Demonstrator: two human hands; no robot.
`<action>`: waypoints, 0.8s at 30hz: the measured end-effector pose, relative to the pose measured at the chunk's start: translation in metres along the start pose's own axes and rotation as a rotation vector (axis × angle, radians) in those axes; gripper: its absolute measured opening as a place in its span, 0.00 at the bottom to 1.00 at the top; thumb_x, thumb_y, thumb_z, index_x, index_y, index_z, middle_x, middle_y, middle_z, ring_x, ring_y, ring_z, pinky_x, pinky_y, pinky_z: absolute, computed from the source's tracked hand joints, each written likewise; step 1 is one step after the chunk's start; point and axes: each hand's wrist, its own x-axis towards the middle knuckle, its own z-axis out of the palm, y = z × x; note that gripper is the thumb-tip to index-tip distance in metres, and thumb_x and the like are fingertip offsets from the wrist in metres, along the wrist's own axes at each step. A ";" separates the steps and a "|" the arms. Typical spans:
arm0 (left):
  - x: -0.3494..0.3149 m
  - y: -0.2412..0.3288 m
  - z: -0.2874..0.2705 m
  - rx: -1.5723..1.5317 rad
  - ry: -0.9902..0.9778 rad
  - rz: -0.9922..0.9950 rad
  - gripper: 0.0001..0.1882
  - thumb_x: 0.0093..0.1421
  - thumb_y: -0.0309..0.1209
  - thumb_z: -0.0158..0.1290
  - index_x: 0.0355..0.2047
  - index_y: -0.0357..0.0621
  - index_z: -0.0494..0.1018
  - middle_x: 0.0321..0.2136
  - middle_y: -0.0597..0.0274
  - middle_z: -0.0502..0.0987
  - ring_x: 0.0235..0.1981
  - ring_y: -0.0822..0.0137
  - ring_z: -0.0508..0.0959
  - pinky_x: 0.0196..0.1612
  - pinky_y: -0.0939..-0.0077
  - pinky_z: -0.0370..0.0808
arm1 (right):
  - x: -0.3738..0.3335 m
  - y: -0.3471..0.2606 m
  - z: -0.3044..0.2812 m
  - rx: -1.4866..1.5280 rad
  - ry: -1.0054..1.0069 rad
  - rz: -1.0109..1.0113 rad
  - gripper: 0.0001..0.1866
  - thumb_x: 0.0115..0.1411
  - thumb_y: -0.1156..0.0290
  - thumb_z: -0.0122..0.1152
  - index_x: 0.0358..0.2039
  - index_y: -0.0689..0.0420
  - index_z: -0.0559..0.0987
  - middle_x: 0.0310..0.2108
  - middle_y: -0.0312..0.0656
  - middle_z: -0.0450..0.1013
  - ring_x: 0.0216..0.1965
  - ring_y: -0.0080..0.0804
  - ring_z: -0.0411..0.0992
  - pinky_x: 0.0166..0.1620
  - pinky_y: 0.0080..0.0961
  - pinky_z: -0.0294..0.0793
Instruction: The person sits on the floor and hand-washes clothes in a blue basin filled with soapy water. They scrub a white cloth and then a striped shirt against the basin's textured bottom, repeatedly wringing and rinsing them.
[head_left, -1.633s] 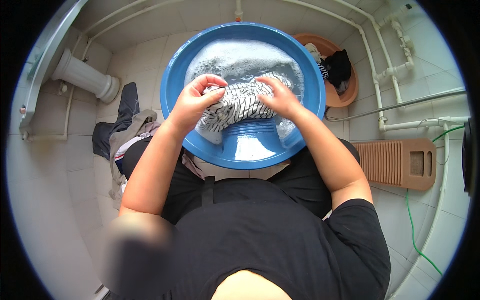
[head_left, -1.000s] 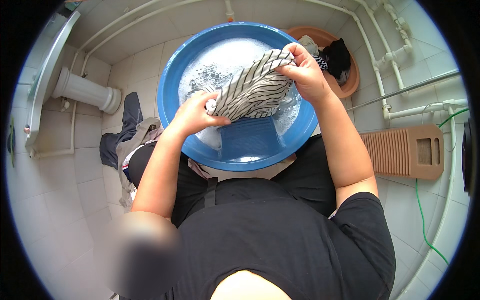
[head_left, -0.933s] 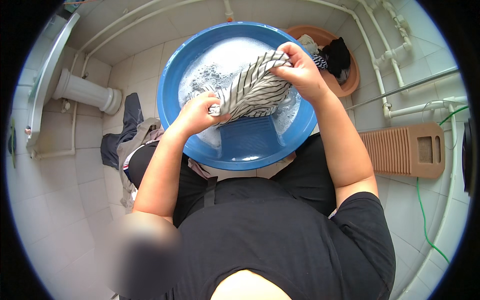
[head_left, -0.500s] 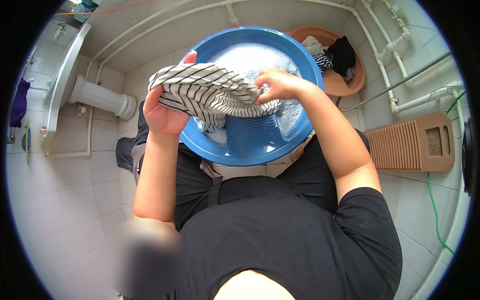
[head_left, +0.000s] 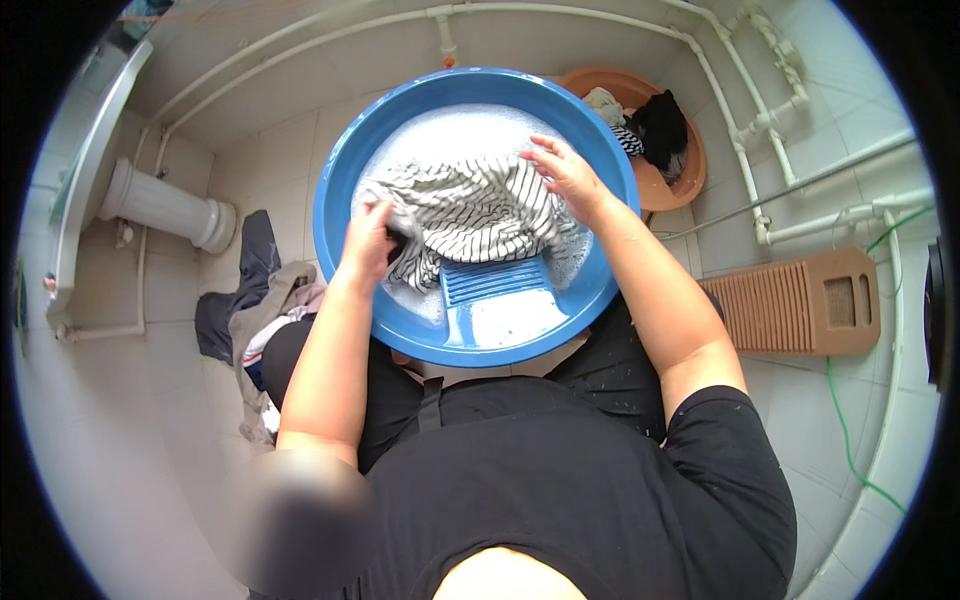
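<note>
A white garment with black stripes [head_left: 475, 205] lies spread and rumpled in the blue basin [head_left: 335, 150], over white suds [head_left: 450, 125]. My left hand [head_left: 368, 245] is closed on the garment's left edge. My right hand [head_left: 568, 180] is open over its right side, fingers apart. Whether the right fingertips touch the cloth, I cannot tell. Below the garment, the basin's ridged washboard part [head_left: 492, 285] shows, with foam on the slope nearest me.
An orange-brown basin [head_left: 685, 185] holding dark, pale and striped clothes [head_left: 662, 130] stands behind at right. A brown washboard [head_left: 800, 305] lies at right. Clothes [head_left: 265, 300] are heaped on the floor at left, near a white pedestal [head_left: 170, 205]. Pipes [head_left: 420, 15] line the walls.
The striped garment has come down from above the basin and now spreads over the suds. My left hand has lowered with it. My right hand has let go and its fingers have spread.
</note>
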 end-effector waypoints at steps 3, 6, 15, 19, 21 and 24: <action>0.007 -0.013 0.008 0.697 0.166 -0.080 0.35 0.53 0.42 0.53 0.54 0.32 0.56 0.43 0.48 0.71 0.42 0.59 0.73 0.46 0.71 0.69 | 0.022 0.035 0.001 -0.491 0.061 -0.147 0.30 0.55 0.55 0.54 0.54 0.60 0.64 0.50 0.47 0.65 0.54 0.39 0.61 0.55 0.32 0.59; 0.014 0.001 0.007 0.967 0.143 -0.146 0.35 0.51 0.51 0.52 0.44 0.27 0.64 0.30 0.48 0.75 0.28 0.64 0.76 0.35 0.72 0.72 | 0.021 0.041 0.023 -1.201 0.094 -0.158 0.27 0.49 0.57 0.60 0.46 0.61 0.71 0.45 0.52 0.68 0.48 0.46 0.66 0.51 0.35 0.64; 0.046 -0.034 0.015 0.225 0.007 0.020 0.14 0.43 0.31 0.58 0.29 0.39 0.70 0.33 0.60 0.71 0.35 0.68 0.70 0.39 0.77 0.67 | 0.094 0.018 0.051 -0.896 0.194 -0.492 0.19 0.49 0.65 0.59 0.40 0.58 0.68 0.42 0.50 0.67 0.44 0.47 0.67 0.46 0.34 0.66; 0.057 -0.050 0.020 0.152 0.273 0.062 0.26 0.42 0.29 0.57 0.43 0.37 0.64 0.35 0.56 0.71 0.38 0.65 0.71 0.44 0.76 0.67 | 0.107 0.051 0.062 -1.163 -0.027 0.028 0.34 0.49 0.56 0.59 0.53 0.61 0.62 0.51 0.54 0.63 0.52 0.47 0.64 0.53 0.35 0.63; 0.060 -0.048 0.020 0.592 0.303 -0.030 0.38 0.40 0.35 0.61 0.50 0.31 0.61 0.44 0.44 0.71 0.47 0.56 0.71 0.49 0.73 0.66 | 0.115 0.063 0.053 -1.193 0.003 0.040 0.37 0.46 0.49 0.59 0.51 0.61 0.66 0.48 0.54 0.67 0.51 0.46 0.66 0.54 0.34 0.63; 0.062 -0.048 0.011 0.524 0.098 -0.241 0.27 0.41 0.33 0.62 0.41 0.32 0.70 0.38 0.50 0.75 0.38 0.61 0.75 0.42 0.73 0.69 | 0.115 0.049 0.052 -1.095 0.145 0.147 0.34 0.45 0.47 0.59 0.45 0.61 0.73 0.42 0.53 0.72 0.47 0.44 0.69 0.50 0.34 0.67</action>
